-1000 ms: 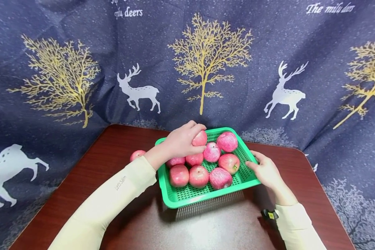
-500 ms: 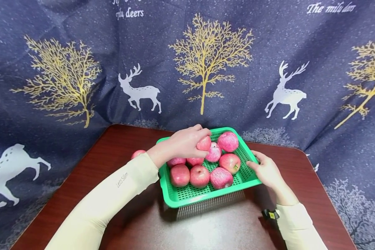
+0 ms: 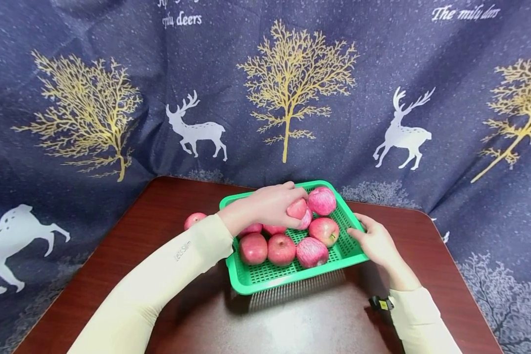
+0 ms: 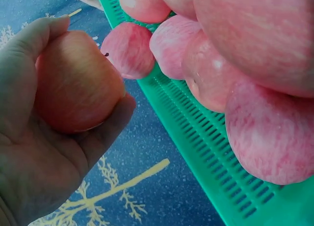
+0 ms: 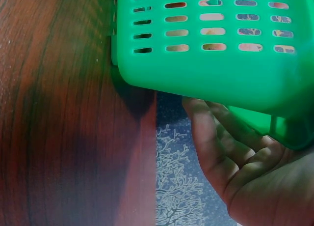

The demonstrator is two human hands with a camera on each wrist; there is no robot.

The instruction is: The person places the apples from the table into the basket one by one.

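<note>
My left hand [image 3: 274, 204] grips a red apple [image 3: 296, 209] over the green plastic basket [image 3: 287, 280], its fingers on the far side and thumb on the near side. In the left wrist view the held apple [image 4: 78, 83] sits between thumb and fingers, apart from the basket's apples. My right hand [image 3: 376, 242] holds the basket's right rim, thumb on top. The right wrist view shows its fingers curled under the rim beside the slotted wall [image 5: 196, 73]. Several apples lie in the basket, among them a striped one [image 3: 312, 252]; the left hand partly hides some at the back.
Another apple [image 3: 195, 220] lies on the brown wooden table [image 3: 159, 206], left of the basket and partly behind the left sleeve [image 3: 159, 270]. A dark blue cloth [image 3: 230, 64] printed with deer and trees hangs behind the table.
My left hand has moved right over the basket with the apple in its grip, now covering part of a striped apple. The right hand and basket have stayed in place.
</note>
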